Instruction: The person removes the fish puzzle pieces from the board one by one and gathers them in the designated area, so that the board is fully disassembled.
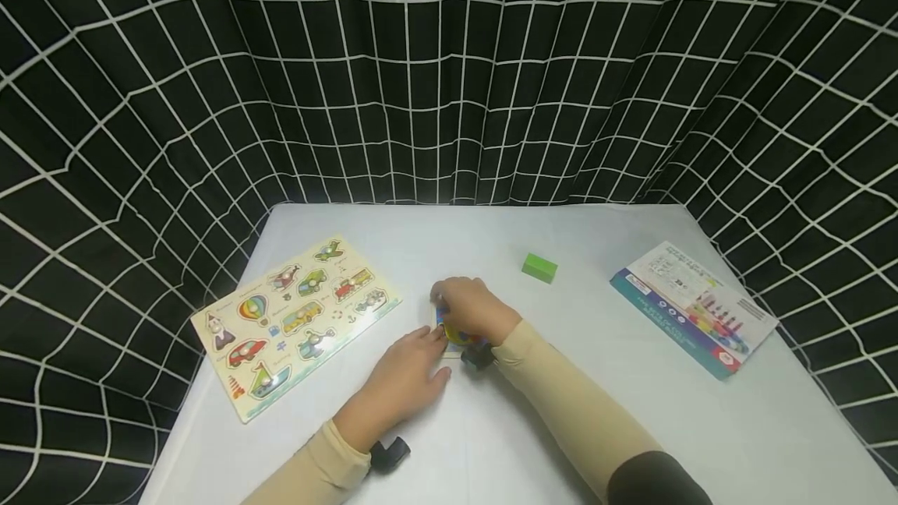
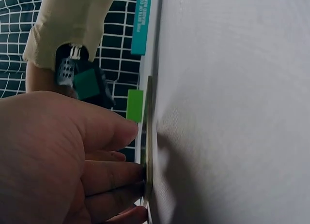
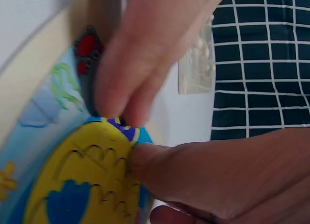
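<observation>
A small wooden puzzle board (image 3: 53, 30) with a blue sea picture lies on the table between the hands, seen edge-on in the left wrist view. On it is a yellow fish puzzle piece (image 3: 92, 156) with scale lines and a blue fin. The right hand (image 1: 468, 306) bends over the board, its thumb and fingers pinching the edge of the fish piece. From the left, the left hand (image 1: 408, 371) reaches in with fairly straight fingers touching the board, its thumb held apart. A grey shape with red spots (image 3: 87, 54) shows beside the left fingertips (image 3: 111, 98).
A larger vehicle puzzle board (image 1: 295, 326) lies at the left. Behind the right hand sits a green block (image 1: 539, 268). A flat printed box (image 1: 691, 306) rests at the right. Dark grid-patterned curtains (image 1: 449, 76) stand round the white table (image 1: 596, 380).
</observation>
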Demonstrator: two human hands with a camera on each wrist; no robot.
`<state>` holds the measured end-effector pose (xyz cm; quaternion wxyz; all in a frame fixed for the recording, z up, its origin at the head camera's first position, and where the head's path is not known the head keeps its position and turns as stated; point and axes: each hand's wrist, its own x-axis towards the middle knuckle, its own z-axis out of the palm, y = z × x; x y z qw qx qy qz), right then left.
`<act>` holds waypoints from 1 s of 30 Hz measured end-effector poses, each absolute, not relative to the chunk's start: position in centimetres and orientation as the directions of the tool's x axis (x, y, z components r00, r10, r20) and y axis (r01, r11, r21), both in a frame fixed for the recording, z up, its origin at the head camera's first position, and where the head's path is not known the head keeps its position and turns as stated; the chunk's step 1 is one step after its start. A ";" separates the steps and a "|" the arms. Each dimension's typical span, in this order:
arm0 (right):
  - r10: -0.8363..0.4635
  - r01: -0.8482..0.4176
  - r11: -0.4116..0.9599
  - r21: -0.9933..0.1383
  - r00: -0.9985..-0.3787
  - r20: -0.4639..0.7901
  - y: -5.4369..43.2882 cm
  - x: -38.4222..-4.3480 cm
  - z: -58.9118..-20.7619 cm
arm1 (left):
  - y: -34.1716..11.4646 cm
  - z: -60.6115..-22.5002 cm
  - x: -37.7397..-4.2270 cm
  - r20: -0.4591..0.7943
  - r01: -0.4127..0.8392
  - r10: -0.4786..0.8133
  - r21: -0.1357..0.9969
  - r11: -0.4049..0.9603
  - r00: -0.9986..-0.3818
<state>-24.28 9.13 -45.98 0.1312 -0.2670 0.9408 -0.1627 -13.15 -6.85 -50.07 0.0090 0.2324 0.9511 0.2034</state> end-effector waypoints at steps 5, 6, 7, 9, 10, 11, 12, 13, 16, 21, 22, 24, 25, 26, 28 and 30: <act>-0.535 -0.458 0.822 -0.339 -0.825 -0.182 8.9 -24.6 -46.0 | -6.7 -50.0 -13.0 0.066 0.432 0.443 0.386 0.815 -0.894; -0.531 -0.456 0.826 -0.331 -0.827 -0.184 8.9 -24.6 -46.0 | -6.6 -50.0 -13.0 0.064 0.432 0.443 0.384 0.816 -0.894; -0.529 -0.456 0.829 -0.325 -0.828 -0.187 8.8 -24.6 -46.0 | -6.7 -50.0 -13.0 0.063 0.433 0.444 0.380 0.818 -0.894; -0.526 -0.454 0.831 -0.321 -0.830 -0.189 8.6 -24.6 -45.9 | -6.7 -50.1 -13.0 0.064 0.434 0.445 0.376 0.819 -0.893; -0.525 -0.453 0.832 -0.320 -0.830 -0.189 8.6 -24.6 -45.9 | -6.7 -50.1 -13.0 0.065 0.435 0.445 0.375 0.819 -0.893; -0.524 -0.452 0.832 -0.321 -0.831 -0.188 8.5 -24.6 -45.8 | -6.8 -50.1 -13.0 0.066 0.436 0.445 0.374 0.819 -0.893; -0.523 -0.451 0.833 -0.320 -0.831 -0.189 8.5 -24.6 -45.8 | -6.8 -50.1 -13.0 0.068 0.436 0.445 0.372 0.819 -0.893; -0.519 -0.447 0.835 -0.321 -0.833 -0.191 8.4 -24.6 -45.7 | -6.8 -50.1 -13.0 0.069 0.436 0.444 0.373 0.819 -0.893; -0.514 -0.436 0.836 -0.333 -0.835 -0.197 8.3 -24.6 -45.7 | -6.8 -50.1 -13.0 0.072 0.438 0.445 0.372 0.818 -0.893; -0.520 -0.436 0.831 -0.345 -0.829 -0.207 8.2 -24.6 -45.8 | -6.8 -50.0 -12.9 0.073 0.442 0.447 0.360 0.822 -0.891; -0.519 -0.435 0.833 -0.342 -0.830 -0.207 8.2 -24.6 -45.8 | -6.8 -50.0 -12.9 0.074 0.443 0.448 0.358 0.822 -0.891; -0.512 -0.431 0.838 -0.335 -0.834 -0.206 8.3 -24.7 -45.8 | -6.8 -50.0 -13.0 0.077 0.446 0.449 0.352 0.823 -0.890; -0.509 -0.429 0.840 -0.332 -0.836 -0.207 8.3 -24.7 -45.8 | -6.8 -50.0 -13.0 0.079 0.447 0.450 0.350 0.823 -0.890; -0.507 -0.428 0.841 -0.331 -0.836 -0.208 8.3 -24.7 -45.8 | -6.8 -50.0 -13.0 0.082 0.449 0.450 0.347 0.823 -0.889; -0.507 -0.425 0.841 -0.335 -0.835 -0.213 8.4 -24.8 -45.8 | -6.8 -50.0 -13.0 0.085 0.452 0.452 0.341 0.824 -0.888; -0.510 -0.419 0.837 -0.353 -0.831 -0.222 8.5 -24.9 -45.8 | -6.8 -50.0 -13.0 0.085 0.453 0.453 0.339 0.825 -0.888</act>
